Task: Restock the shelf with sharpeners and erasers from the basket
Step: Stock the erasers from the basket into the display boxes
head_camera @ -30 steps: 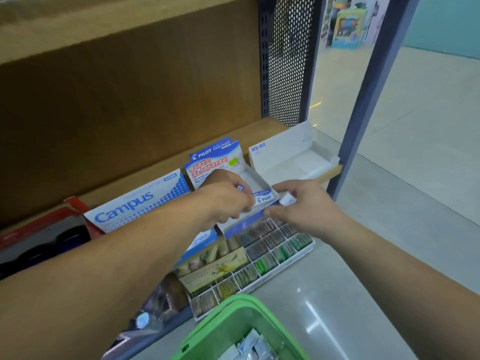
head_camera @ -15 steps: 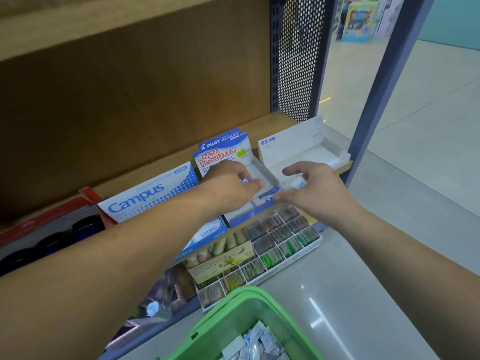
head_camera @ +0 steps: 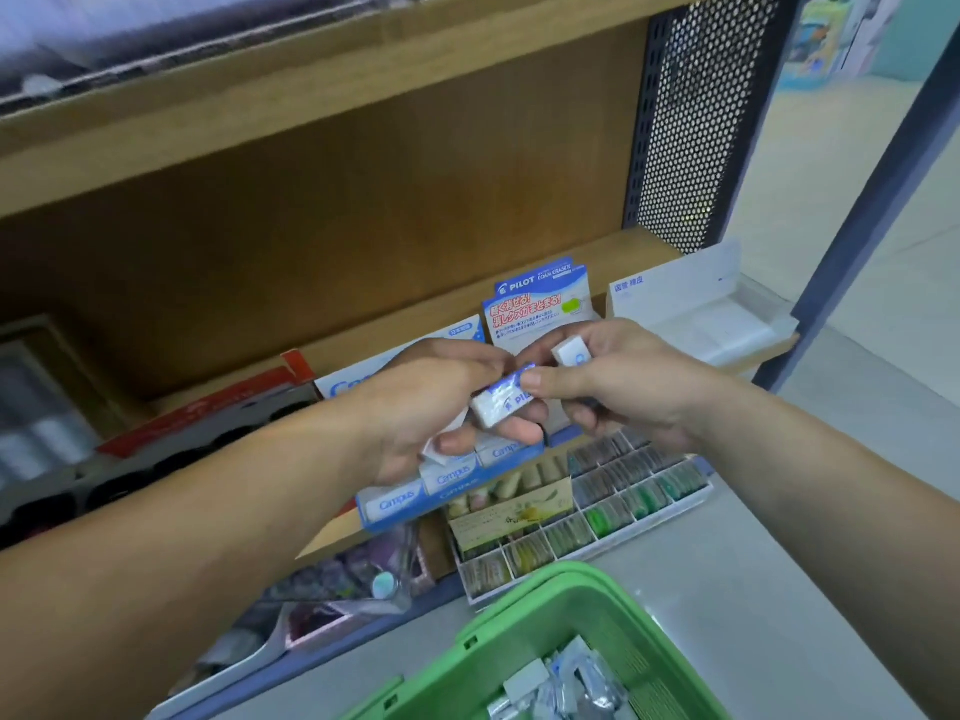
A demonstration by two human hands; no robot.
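The left hand (head_camera: 431, 407) curls its fingers (head_camera: 511, 431) under a Pilot eraser (head_camera: 506, 402), with the thumb on top. The right hand (head_camera: 628, 387) pinches the same eraser's far end between thumb and forefinger and holds a second white eraser (head_camera: 571, 351) among its upper fingers. Both hands hang just in front of the Pilot display box (head_camera: 540, 304), over the Campus box (head_camera: 447, 483) at the front edge of the shelf (head_camera: 623, 252). To the right, a white tray (head_camera: 691, 314) lies open beside the end post (head_camera: 857, 215). The green basket (head_camera: 545, 584) sits below, with wrapped pieces inside.
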